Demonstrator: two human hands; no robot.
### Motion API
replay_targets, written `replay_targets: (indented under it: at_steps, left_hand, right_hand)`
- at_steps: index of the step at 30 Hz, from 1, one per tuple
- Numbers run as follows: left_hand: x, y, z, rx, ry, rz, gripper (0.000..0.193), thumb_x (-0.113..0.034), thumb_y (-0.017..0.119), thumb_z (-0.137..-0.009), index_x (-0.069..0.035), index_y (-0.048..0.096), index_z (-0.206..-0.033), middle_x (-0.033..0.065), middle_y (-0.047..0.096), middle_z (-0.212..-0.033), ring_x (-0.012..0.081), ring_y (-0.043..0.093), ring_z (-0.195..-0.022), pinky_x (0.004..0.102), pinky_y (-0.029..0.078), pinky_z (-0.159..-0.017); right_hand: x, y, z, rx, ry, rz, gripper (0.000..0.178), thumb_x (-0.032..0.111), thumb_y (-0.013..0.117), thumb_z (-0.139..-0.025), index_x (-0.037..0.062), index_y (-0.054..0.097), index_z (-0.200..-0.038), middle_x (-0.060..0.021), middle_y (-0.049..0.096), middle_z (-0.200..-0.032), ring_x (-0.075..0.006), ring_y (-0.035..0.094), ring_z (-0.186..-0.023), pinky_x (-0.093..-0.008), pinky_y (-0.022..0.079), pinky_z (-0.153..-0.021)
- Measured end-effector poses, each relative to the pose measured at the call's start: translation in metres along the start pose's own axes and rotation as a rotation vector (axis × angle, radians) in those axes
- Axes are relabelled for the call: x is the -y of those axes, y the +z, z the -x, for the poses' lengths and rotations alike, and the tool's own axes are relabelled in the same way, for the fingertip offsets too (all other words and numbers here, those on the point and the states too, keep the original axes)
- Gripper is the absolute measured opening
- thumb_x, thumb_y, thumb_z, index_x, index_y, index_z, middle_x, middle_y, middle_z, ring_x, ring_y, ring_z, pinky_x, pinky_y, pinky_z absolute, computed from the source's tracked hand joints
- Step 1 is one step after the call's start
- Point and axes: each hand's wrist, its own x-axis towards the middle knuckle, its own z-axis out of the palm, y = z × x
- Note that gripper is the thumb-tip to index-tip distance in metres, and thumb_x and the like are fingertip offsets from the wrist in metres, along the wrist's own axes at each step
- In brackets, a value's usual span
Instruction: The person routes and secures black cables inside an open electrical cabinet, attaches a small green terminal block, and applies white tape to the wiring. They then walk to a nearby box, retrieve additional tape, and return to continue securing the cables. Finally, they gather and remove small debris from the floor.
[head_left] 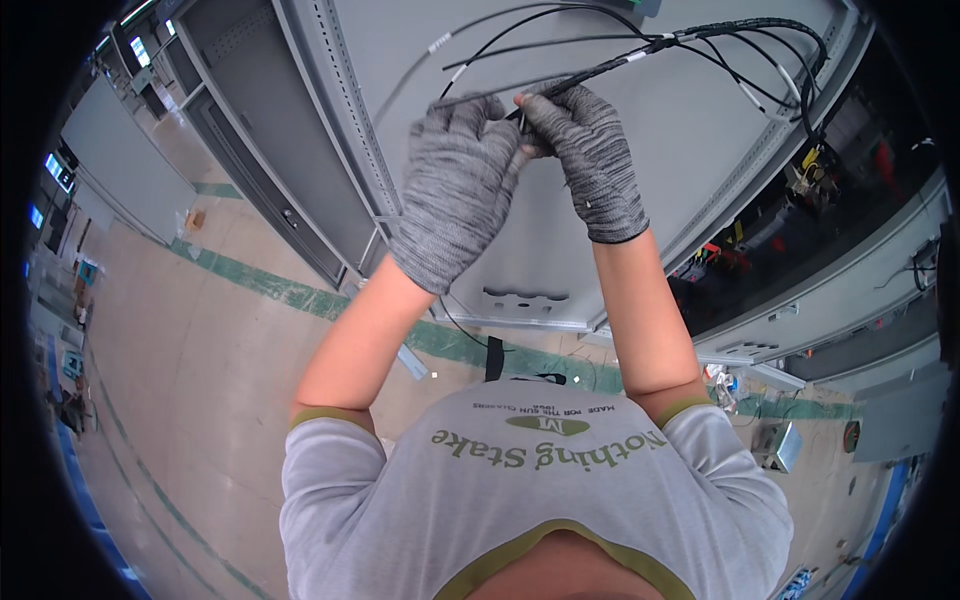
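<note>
Both my hands wear grey knitted gloves and meet at a bundle of black cables (600, 69) in front of a grey metal cabinet panel (720, 150). The fingers of my left hand (458, 185) close round the bundle's left end, where the cables fan out; its fingertips are partly hidden. Right beside it, my right hand (590, 150) pinches the bundle between thumb and fingers. Several loose cable ends carry white marker sleeves (440, 43). To the right, the bundle runs in a dark wrap (750, 25) and bends down along the panel's edge.
A tall grey cabinet door (270, 130) with perforated rails stands at the left. At the right, an open cabinet (800, 230) shows wiring and red and yellow parts. A green floor stripe (270, 285) crosses below. A metal box (777, 446) sits on the floor at the lower right.
</note>
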Motion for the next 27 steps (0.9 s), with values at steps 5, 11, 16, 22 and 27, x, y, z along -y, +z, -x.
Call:
replay_targets:
  at_steps: [5,11,16,22,27]
  left_hand:
    - [0.016,0.011,0.012,0.159,-0.593,1.238,0.026,-0.026,0.049,-0.097,-0.001,0.057,-0.100,0.0074,0.060,-0.091,0.0153,0.058,-0.080,0.0293,0.047,-0.073]
    - [0.028,0.014,0.003,0.433,-0.789,1.651,0.031,-0.022,0.050,-0.096,-0.001,0.050,-0.119,0.0115,0.061,-0.102,0.0172,0.065,-0.077,0.0252,0.048,-0.062]
    - [0.040,0.013,-0.004,0.401,-0.621,1.478,0.024,-0.011,0.056,-0.092,-0.001,0.057,-0.113,0.0082,0.062,-0.103,0.0146,0.062,-0.090,0.0270,0.049,-0.075]
    - [0.036,0.001,-0.011,0.163,-0.199,0.415,0.016,-0.015,0.060,-0.087,-0.002,0.063,-0.095,0.0076,0.062,-0.093,0.0205,0.060,-0.080,0.0338,0.048,-0.072]
    - [0.006,-0.008,0.007,-0.005,-0.041,-0.046,0.017,-0.017,0.062,-0.083,-0.003,0.062,-0.092,0.0132,0.058,-0.100,0.0307,0.055,-0.087,0.0385,0.045,-0.079]
  right_hand:
    - [-0.010,-0.006,0.000,0.088,-0.167,0.079,0.015,0.011,0.060,-0.087,-0.0006,0.063,-0.096,-0.0069,0.066,-0.084,-0.0135,0.063,-0.081,-0.0249,0.051,-0.072]
    - [-0.025,-0.012,-0.005,0.047,-0.324,0.205,0.013,0.008,0.060,-0.086,0.0016,0.064,-0.097,-0.0058,0.066,-0.084,-0.0134,0.061,-0.081,-0.0263,0.049,-0.076]
    - [-0.021,-0.008,-0.001,0.070,-0.242,0.086,0.014,0.013,0.062,-0.086,0.0007,0.064,-0.094,-0.0055,0.065,-0.083,-0.0129,0.061,-0.080,-0.0262,0.049,-0.074]
    - [-0.013,0.005,0.002,-0.003,-0.022,0.008,0.019,0.018,0.061,-0.089,0.0012,0.066,-0.097,-0.0057,0.066,-0.080,-0.0108,0.060,-0.069,-0.0231,0.048,-0.064]
    - [-0.008,0.013,-0.001,-0.033,0.056,0.046,0.018,0.014,0.061,-0.088,0.0000,0.064,-0.100,-0.0072,0.066,-0.083,-0.0117,0.063,-0.074,-0.0236,0.051,-0.070]
